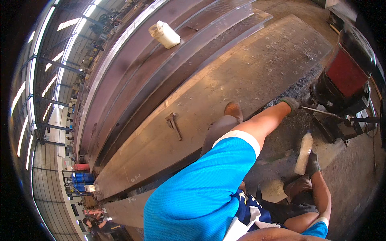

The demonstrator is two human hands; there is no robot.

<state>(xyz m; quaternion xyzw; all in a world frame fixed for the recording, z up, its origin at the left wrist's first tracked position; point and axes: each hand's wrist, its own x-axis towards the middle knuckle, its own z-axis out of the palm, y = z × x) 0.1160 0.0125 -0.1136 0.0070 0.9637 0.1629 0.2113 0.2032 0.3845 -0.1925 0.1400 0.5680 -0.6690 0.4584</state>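
Observation:
My left hand [292, 106], in a dark grey glove, reaches across the steel plate [257, 68] to a red and black drilling machine [341, 76]. Its fingers look closed at the end of a thin metal lever [325, 112] on that machine, though they are partly hidden. Lower down, my right hand [313, 164], gloved too, is wrapped around a clear plastic bottle [304, 154] with whitish contents. The bottle is tilted, its blue-topped end toward the machine's base. On the plate to the left lies a hammer [174, 125], apart from both hands.
Metal shavings [299, 86] line the plate's edge by the machine. Long steel beams [161, 68] run beyond it, with a whitish jerrycan [165, 35] on top. My brown boot [233, 111] is on the plate. Blue drums [82, 178] and another person [96, 225] are far left.

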